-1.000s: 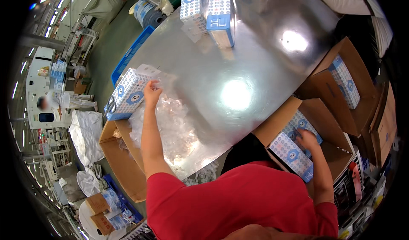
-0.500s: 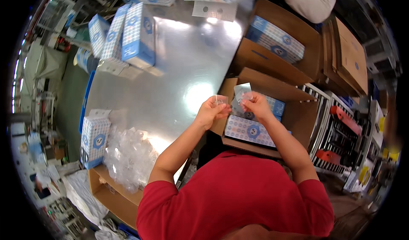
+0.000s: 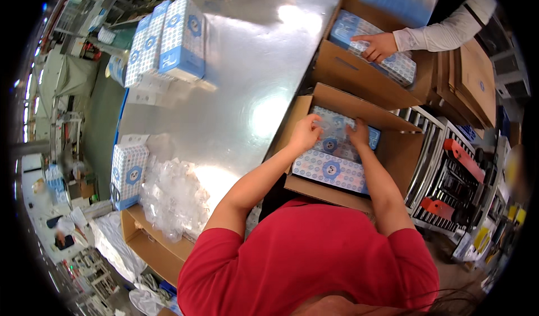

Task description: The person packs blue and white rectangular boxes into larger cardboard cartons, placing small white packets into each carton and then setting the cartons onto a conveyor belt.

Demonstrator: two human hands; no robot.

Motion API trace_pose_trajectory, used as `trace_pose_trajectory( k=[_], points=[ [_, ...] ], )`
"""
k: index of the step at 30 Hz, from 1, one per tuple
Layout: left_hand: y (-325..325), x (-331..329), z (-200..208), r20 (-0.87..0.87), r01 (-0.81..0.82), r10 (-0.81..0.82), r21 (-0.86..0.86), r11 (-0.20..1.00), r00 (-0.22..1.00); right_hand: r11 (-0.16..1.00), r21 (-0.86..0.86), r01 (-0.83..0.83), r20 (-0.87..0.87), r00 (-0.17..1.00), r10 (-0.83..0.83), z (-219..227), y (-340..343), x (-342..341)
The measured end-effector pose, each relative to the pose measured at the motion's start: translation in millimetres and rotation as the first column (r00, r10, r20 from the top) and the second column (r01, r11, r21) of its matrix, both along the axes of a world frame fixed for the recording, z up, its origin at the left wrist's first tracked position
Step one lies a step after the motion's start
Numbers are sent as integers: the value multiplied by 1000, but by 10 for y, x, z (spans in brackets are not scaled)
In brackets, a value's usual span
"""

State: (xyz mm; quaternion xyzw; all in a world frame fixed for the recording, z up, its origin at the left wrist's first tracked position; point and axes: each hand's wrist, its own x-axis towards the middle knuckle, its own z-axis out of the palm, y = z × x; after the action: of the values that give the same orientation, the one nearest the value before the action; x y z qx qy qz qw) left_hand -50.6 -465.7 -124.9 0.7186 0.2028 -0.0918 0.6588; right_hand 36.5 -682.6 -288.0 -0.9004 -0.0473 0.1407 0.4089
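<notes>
My two hands are over an open cardboard carton packed with blue-and-white patterned boxes. My left hand is at the carton's left side, its fingers bent and apart. Farther right, my right hand reaches down onto the boxes, thumb and fingers spread, fingertips partly hidden. Between the hands, a hazy patch of what looks like clear plastic covers the box tops; its edges are hard to make out.
A metal table stands left, bearing patterned boxes and a heap of clear plastic pieces. Beyond my carton, a co-worker's hand touches a box in another carton. A roller conveyor is at right.
Both hands have moved apart and down into the carton; the small clear plastic pieces they held no longer show in the fingers. A co-worker's hand has come onto the far carton's box.
</notes>
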Motion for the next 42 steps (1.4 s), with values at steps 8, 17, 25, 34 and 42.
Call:
trace_pose_trajectory(
  k=[8, 17, 25, 34, 42],
  points=[
    [322, -667, -134, 211, -253, 243, 22, 967, 947, 837, 544, -59, -522, 757, 392, 945, 579, -189],
    [2420, -2743, 301, 115, -73, 478, 992, -107, 871, 939, -39, -341, 53, 938, 343, -61, 330, -102],
    [1368, -1688, 153, 167, -602, 588, 50, 797, 791, 709, 644, -287, -261, 789, 557, 1880, 1291, -669],
    [2800, -192, 771, 634, -611, -40, 758, 229, 772, 946, 146, -291, -103, 946, 307, 524, 312, -165],
    [3671, 291, 1115, -246, 143, 220, 906, 399, 944, 913, 103, -395, 13, 918, 396, 2216, 1596, -204]
  ],
)
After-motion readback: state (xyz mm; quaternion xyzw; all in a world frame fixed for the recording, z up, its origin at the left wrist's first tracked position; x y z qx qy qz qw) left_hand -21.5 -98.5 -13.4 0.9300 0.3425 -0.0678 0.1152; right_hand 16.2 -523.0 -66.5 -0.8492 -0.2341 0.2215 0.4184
